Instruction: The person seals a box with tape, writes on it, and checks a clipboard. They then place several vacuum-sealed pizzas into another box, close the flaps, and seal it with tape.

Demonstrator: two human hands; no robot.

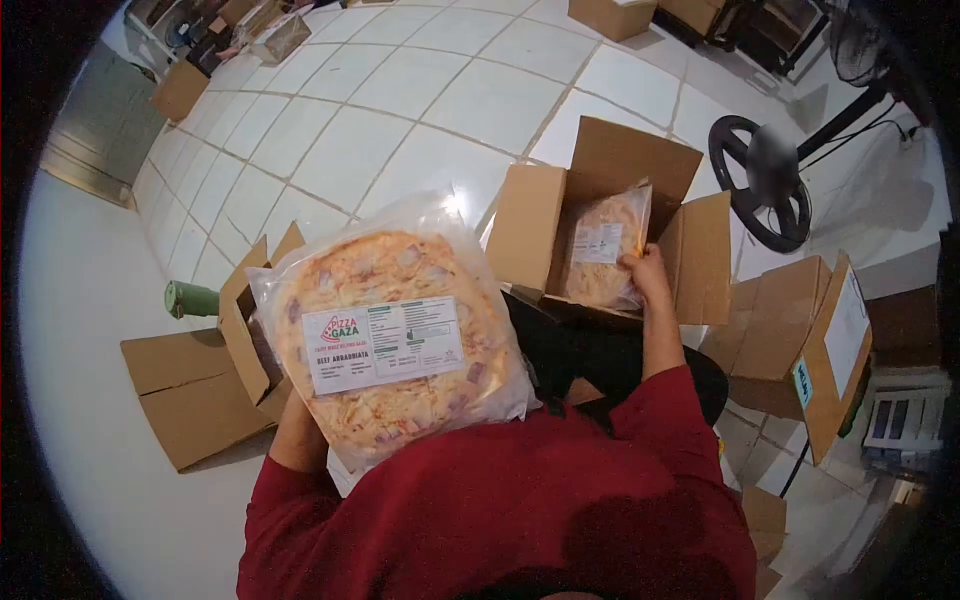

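Observation:
A large packaged pizza (430,270) in clear plastic, with a white label (380,345) reading "Pizza Gaza, Beef Arrabbiata", is tilted up in front of my chest. My left forearm (300,438) reaches underneath it and supports it; the fingers are hidden behind the package. To the right, an open cardboard box (530,225) holds another packaged pizza (597,270), standing on a slant with its labelled face showing. My right hand (648,272) pinches this second package by its right edge, inside the box.
Another open cardboard box (200,390) lies at the left beside a green cylinder (190,299). A closed carton (775,310) stands at right, near a black fan-like stand base (733,150). More boxes (615,15) sit on the tiled floor (420,90) farther away.

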